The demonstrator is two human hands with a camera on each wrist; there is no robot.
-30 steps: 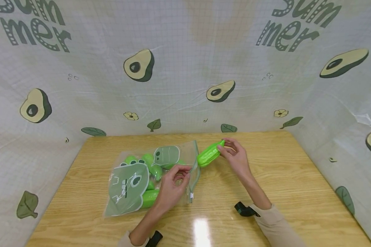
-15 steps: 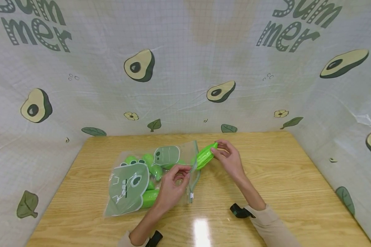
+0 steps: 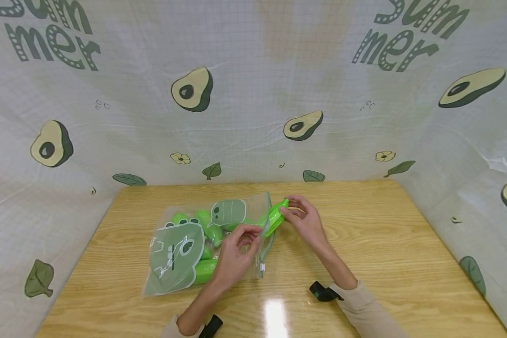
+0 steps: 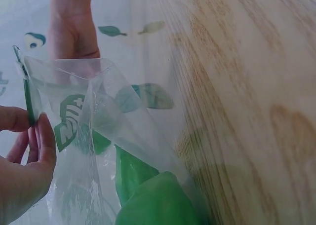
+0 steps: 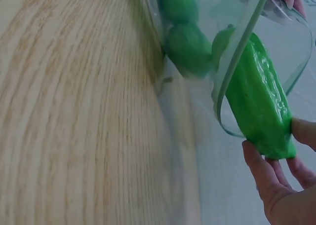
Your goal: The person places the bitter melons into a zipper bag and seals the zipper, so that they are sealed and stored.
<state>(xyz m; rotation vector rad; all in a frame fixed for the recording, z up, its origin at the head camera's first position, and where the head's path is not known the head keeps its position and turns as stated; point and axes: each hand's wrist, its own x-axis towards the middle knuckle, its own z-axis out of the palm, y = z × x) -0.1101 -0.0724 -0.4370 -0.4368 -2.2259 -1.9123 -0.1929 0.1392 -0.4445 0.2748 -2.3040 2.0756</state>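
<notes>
A clear zip bag point(image 3: 165, 281) with green cartoon prints lies on the table, its mouth facing right. My left hand point(image 3: 234, 256) pinches the bag's edge at the mouth between thumb and fingers, also plain in the left wrist view. A bright green, ridged bitter melon point(image 5: 261, 99) with a glossy surface is partly inside the mouth, tilted. My right hand point(image 3: 307, 223) holds its outer end by the fingertips. Inside the bag lie several green pieces, among them a gourd-shaped one point(image 3: 213, 234) and a long cylindrical one point(image 3: 204, 272). Prints on the bag hide parts of them.
The wooden table point(image 3: 376, 244) extends around the bag and both hands. A white curtain point(image 3: 245, 84) with avocado and leaf prints stands behind it and along both sides. A zip slider point(image 3: 262, 267) sits at the near end of the bag's mouth.
My right hand has moved left and slightly nearer, carrying the bitter melon from just outside the mouth to partly inside the bag. My left hand keeps its pinch on the bag's edge.
</notes>
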